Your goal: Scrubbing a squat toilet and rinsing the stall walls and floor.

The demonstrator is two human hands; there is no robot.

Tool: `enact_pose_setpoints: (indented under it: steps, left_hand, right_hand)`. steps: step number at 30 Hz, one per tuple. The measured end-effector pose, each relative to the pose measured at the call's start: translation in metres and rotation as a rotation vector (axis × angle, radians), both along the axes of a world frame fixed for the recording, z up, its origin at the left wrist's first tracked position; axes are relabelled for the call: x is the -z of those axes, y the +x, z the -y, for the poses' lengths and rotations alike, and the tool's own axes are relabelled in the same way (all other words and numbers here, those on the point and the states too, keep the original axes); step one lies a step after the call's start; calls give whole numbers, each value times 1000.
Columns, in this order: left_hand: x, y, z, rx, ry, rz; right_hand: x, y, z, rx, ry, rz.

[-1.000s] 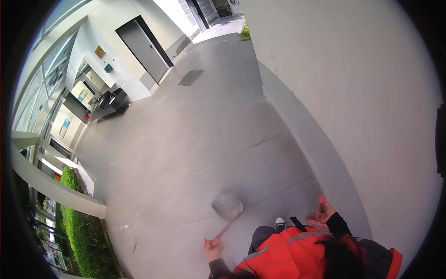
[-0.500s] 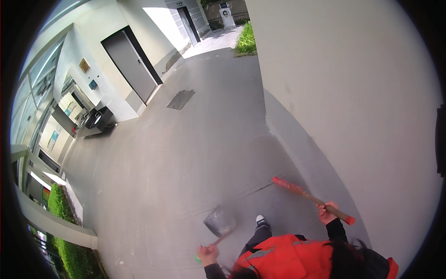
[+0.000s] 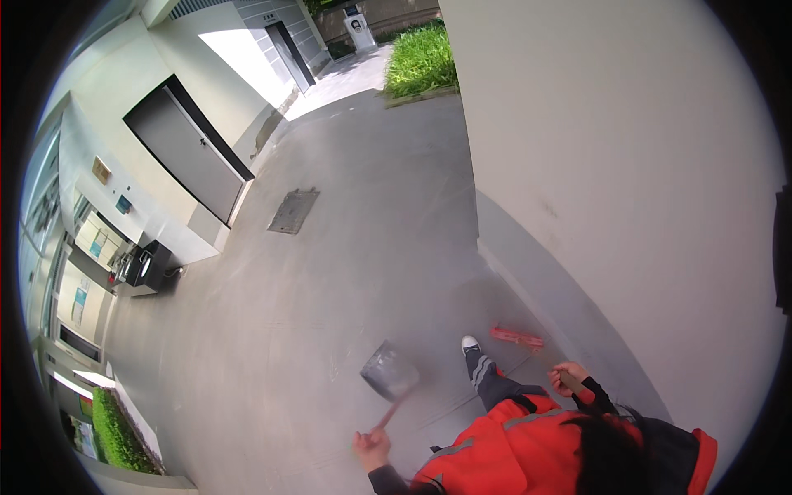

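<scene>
My left hand (image 3: 371,450) is closed around the thin reddish handle of a long-handled dustpan (image 3: 388,371). The grey, scoop-like pan hangs in front of me, left of my white-toed shoe (image 3: 469,343); I cannot tell whether it touches the floor. On the right, my right hand (image 3: 568,376) grips the brown handle of a broom (image 3: 517,337). Its red head is low, just right of the shoe and near the foot of the wall. Part of the handle between head and hand is hard to make out.
A beige wall (image 3: 627,148) with a grey base runs along my right. Ahead, a metal cover (image 3: 294,211) is set in the grey floor (image 3: 330,280). To the left are a grey door (image 3: 188,153), a dark washbasin (image 3: 147,268) and a hedge (image 3: 117,429). Grass (image 3: 422,62) grows beyond the wall's corner.
The doors, basin and floor cover have shifted left and down in view as I moved forward. My leg has stepped ahead. The broom has swung, its handle now more foreshortened.
</scene>
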State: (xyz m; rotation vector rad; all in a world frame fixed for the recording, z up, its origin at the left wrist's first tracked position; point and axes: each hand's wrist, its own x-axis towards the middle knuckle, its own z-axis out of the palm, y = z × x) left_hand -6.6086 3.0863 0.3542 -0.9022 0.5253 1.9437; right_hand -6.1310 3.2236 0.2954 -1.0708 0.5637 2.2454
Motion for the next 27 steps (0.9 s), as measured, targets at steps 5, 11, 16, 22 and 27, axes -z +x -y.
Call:
enact_pose_setpoints:
  steps: [5, 11, 16, 22, 27]
  left_hand:
    - [-2, -59, -155, -57, -133, 47]
    - [-23, -130, -300, -81, -84, 22]
    - [9, -203, -430, -89, -114, -17]
    - [38, -313, -635, -75, -211, -52]
    - [17, -396, -794, 58, -248, -48]
  right_hand:
    - [-17, -85, -173, -347, 272, 79]
    - [-63, -173, -323, -123, 42, -140]
    - [-73, -223, -482, -57, 172, -158]
    - [-58, -309, -667, 144, 271, -114]
    - [-59, -388, -814, 246, 372, -25]
